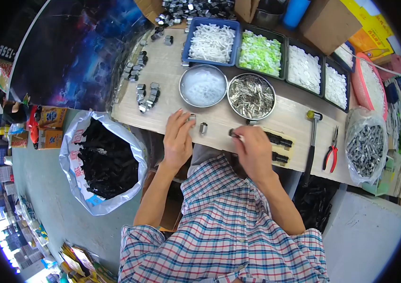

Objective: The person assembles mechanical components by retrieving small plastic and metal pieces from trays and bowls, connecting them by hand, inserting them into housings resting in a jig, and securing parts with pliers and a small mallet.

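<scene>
My left hand (177, 141) rests at the front of the table with its fingers stretched out. A small shiny metal piece (192, 117) is right at its fingertips; whether they grip it I cannot tell. Between my hands a similar metal piece (203, 129) stands on the tabletop. My right hand (255, 153) is closed in a pinch on a small dark piece (233, 134), partly hidden by the fingers. Just right of that hand, black parts (278, 139) lie in a pale yellowish holder (288, 150). Ahead are a metal bowl of white, cloudy contents (203, 86) and a bowl of small metal pins (251, 96).
Trays of white (212, 43) and green pieces (260, 53) line the back. A hammer (312, 137), red-handled pliers (334, 150) and a bag of metal parts (365, 150) lie right. Metal parts (148, 96) sit left; a sack of black pieces (103, 162) stands below.
</scene>
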